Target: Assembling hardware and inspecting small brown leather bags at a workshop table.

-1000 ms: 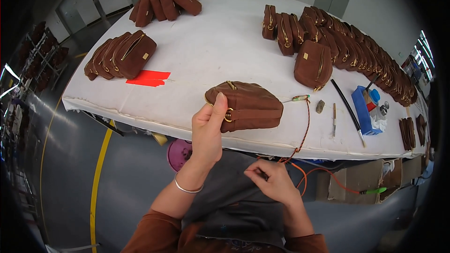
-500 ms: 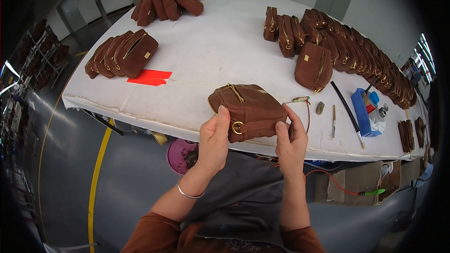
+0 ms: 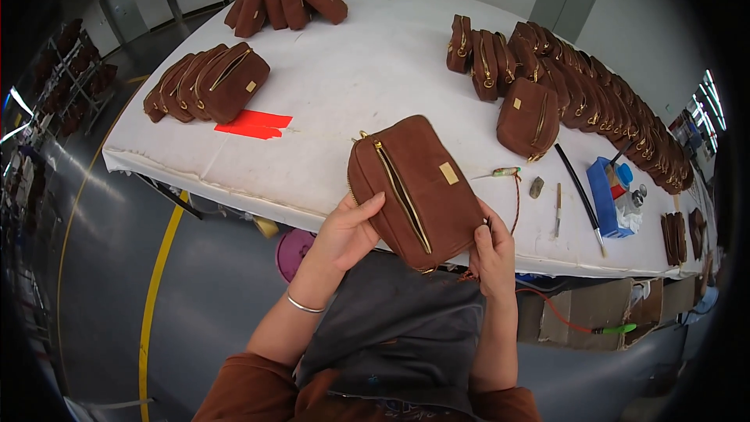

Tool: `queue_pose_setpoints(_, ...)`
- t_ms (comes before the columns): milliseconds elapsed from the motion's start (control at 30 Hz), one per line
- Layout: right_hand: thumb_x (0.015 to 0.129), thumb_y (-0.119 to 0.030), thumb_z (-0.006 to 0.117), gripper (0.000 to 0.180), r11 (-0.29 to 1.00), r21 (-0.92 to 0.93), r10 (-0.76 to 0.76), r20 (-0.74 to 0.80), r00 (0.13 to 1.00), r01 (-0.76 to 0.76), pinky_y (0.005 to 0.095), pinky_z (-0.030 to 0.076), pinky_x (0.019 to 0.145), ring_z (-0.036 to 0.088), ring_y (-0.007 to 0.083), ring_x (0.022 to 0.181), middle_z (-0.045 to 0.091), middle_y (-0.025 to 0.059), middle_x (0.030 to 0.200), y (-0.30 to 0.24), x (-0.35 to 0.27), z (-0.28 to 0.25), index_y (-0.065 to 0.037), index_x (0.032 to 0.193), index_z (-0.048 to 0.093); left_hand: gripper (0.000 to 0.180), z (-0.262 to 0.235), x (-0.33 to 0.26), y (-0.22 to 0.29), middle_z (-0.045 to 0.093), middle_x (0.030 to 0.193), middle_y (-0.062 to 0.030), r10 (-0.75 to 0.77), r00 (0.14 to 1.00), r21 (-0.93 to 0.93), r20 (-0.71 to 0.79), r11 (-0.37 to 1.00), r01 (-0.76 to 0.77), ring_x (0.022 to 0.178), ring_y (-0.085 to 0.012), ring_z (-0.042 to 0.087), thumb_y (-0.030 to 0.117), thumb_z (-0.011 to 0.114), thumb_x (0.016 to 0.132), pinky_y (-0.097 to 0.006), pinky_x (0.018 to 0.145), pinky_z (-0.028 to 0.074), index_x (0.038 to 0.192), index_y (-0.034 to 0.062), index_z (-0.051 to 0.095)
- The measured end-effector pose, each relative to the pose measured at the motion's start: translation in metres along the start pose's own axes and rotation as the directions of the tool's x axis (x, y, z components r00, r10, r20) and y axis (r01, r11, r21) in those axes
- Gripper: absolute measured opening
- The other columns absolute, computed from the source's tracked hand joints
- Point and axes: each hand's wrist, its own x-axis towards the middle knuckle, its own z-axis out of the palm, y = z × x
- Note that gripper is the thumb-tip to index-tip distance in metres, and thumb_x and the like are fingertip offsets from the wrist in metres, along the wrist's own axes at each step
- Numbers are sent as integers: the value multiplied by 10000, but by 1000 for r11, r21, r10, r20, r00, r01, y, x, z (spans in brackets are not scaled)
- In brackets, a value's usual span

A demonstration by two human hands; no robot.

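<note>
Between my hands, over the table's near edge, is a small brown zippered bag (image 3: 430,211). Its broad face is turned up, showing a long gold zipper slit and a small pale gold tag. My left hand (image 3: 348,230) grips the bag's lower left side, with the thumb on the face beside the zipper. At the lower right corner my right hand (image 3: 494,254) pinches it, the thumb in front and the fingers mostly behind. A thin dark item shows at the right fingers, too small to make out.
On the white table (image 3: 367,55), brown bags stand in a left row (image 3: 230,82), a far pile (image 3: 289,0) and a long right row (image 3: 594,90). Red tape (image 3: 254,123) marks the left. An awl (image 3: 506,172), brush (image 3: 580,195) and blue tray (image 3: 605,203) lie right.
The bag has been turned from its side, where a gold ring and strap showed, to its broad zippered face. Both hands have shifted slightly lower and still hold it.
</note>
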Motion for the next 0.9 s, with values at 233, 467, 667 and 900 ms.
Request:
queue_pose_setpoints(233, 855, -83, 654, 517, 970, -139, -214, -91, 973, 200, 164, 401, 609, 456, -5, 652, 549, 115, 1300, -35, 13, 8, 24, 1332, 484, 319, 21, 4, 23, 541, 1319, -74, 123, 958, 388, 260, 895, -220, 1196, -141, 502, -46, 635, 837, -324, 996, 411, 1153, -7, 624)
queue_pose_setpoints(467, 881, -95, 634, 520, 921, -144, -374, -69, 925, 362, 147, 385, 612, 438, -11, 639, 508, 123, 1365, -45, 10, 23, 41, 1350, 455, 374, 10, 20, 8, 523, 1316, -114, 302, 866, 677, 399, 540, -500, 1230, -218, 476, -165, 537, 770, -334, 1036, 347, 1083, -11, 673)
queue_pose_setpoints(667, 891, -79, 641, 550, 937, -90, -346, -96, 933, 338, 180, 434, 684, 511, 28, 793, 494, 151, 1358, -47, 11, 45, 48, 1377, 415, 365, 18, 9, 12, 531, 1301, -115, 198, 886, 751, 420, 472, -462, 1231, -232, 474, -111, 561, 751, -356, 1027, 359, 1090, -21, 665)
queue_pose_setpoints(900, 896, -16, 610, 537, 910, -68, -414, -136, 900, 408, 206, 465, 759, 522, 145, 1147, 479, 188, 1365, -37, 9, 55, 73, 1379, 391, 386, 38, -10, 14, 604, 1124, -60, 59, 969, 628, 238, 752, -200, 1062, -126, 541, 99, 618, 890, -278, 920, 426, 1241, -40, 538)
